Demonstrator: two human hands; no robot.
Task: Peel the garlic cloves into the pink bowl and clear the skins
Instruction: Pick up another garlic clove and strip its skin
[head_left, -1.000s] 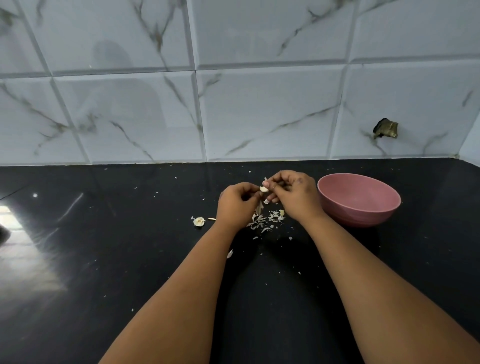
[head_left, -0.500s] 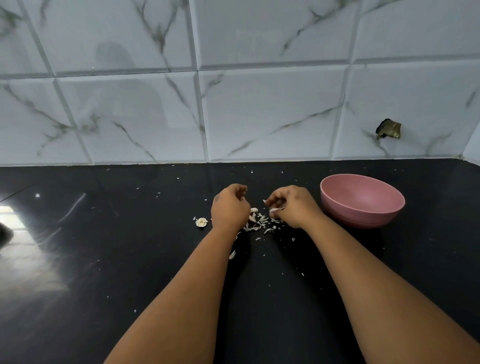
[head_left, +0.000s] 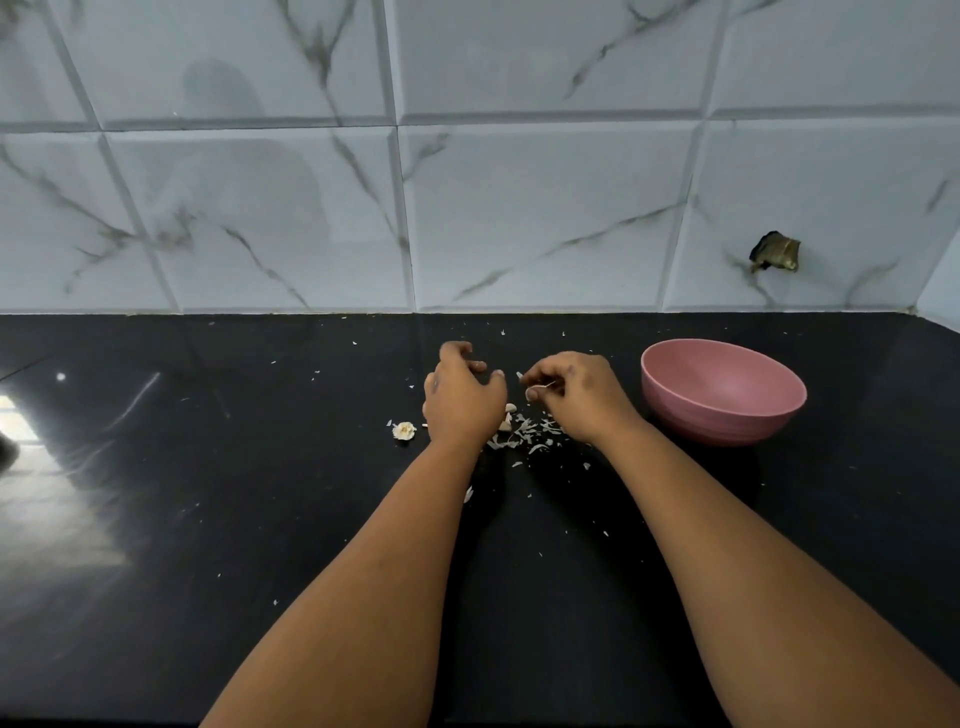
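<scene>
Head view, black counter (head_left: 156, 519) against a tiled wall (head_left: 519, 208).

Left hand (head_left: 462, 397): palm down over the counter near the middle of the back edge, fingers loosely curled and spread; nothing visibly held, though the underside is hidden.

Right hand (head_left: 576, 395): just beside the left, apart from it. Fingers curled, thumb and fingertips pinching a thin pale sliver, probably a piece of garlic skin (head_left: 545, 385); too small to be sure.

Garlic cloves (head_left: 509, 415): one or two pale pieces on the counter just at the right side of the left hand, partly hidden by it.

Skins (head_left: 530, 439): scattered pile on the counter between and just in front of the two wrists; stray flecks farther out.

Garlic stub (head_left: 404, 430): small pale piece just left of the left wrist.

Pink bowl (head_left: 722, 395): upright near the back right corner of the counter, right of the right hand, not touching it. Visible inside shows no contents.
</scene>
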